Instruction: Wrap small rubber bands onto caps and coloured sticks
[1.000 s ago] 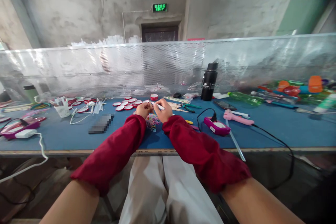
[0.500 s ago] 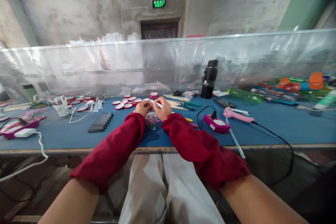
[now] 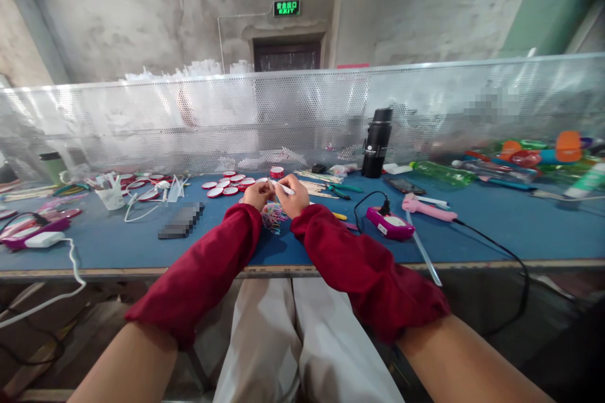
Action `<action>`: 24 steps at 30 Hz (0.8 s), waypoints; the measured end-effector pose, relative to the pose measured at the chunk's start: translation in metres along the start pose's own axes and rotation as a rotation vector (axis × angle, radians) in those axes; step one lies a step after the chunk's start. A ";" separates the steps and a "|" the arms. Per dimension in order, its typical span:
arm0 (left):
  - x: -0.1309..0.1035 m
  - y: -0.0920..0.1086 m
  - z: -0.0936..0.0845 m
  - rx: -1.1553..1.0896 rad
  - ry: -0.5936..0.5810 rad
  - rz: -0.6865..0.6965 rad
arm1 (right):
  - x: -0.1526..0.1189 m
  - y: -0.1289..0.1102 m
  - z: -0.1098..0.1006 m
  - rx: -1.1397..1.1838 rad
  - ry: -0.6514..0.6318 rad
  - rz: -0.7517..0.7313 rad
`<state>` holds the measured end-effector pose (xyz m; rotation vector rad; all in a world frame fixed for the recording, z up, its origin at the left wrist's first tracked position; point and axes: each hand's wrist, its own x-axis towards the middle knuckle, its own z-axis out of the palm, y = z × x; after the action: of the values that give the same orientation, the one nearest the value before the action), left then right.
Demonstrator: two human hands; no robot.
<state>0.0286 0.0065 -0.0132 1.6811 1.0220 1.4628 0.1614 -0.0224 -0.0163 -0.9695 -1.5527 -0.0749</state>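
Observation:
Both hands meet over the blue table, near its front edge. My right hand point(image 3: 295, 199) is closed on a slim white pen-like stick point(image 3: 285, 187) that slants toward the other hand. My left hand point(image 3: 256, 194) is pinched beside the stick's tip; whatever lies in its fingers is too small to make out. Just below the fingers is a tangle of multicoloured thin strands point(image 3: 275, 218). Several round red-rimmed white discs point(image 3: 215, 192) lie left of and behind my left hand, with a red-and-white roll point(image 3: 276, 172) behind both hands.
To the right are green-handled pliers point(image 3: 350, 187), a purple power strip point(image 3: 389, 224), a pink glue gun point(image 3: 430, 206) and a black bottle point(image 3: 377, 143). A dark phone-like slab point(image 3: 181, 220) and a cup of white sticks point(image 3: 110, 194) stand left. A perforated metal screen point(image 3: 302, 113) runs behind.
Almost nothing differs. Both hands keep the same place and hold, and the objects on the table have not moved.

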 end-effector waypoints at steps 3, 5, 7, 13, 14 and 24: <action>0.000 0.001 0.000 -0.016 -0.002 -0.014 | 0.000 0.000 0.000 0.001 0.007 -0.002; -0.001 0.003 0.000 -0.026 -0.014 -0.017 | 0.000 -0.001 0.000 0.005 0.001 -0.008; -0.001 0.004 0.000 -0.029 -0.026 -0.014 | 0.000 -0.001 -0.001 0.004 -0.006 -0.013; -0.001 0.003 0.001 -0.048 -0.033 -0.002 | 0.000 -0.001 0.000 0.000 0.003 -0.001; 0.000 0.002 0.001 -0.049 -0.039 0.001 | 0.000 -0.001 0.000 -0.001 0.001 0.001; 0.000 0.001 0.000 -0.023 -0.035 0.037 | 0.000 -0.002 -0.001 -0.018 0.003 0.016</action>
<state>0.0284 0.0060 -0.0122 1.7111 0.9569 1.4582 0.1611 -0.0238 -0.0153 -0.9953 -1.5443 -0.0792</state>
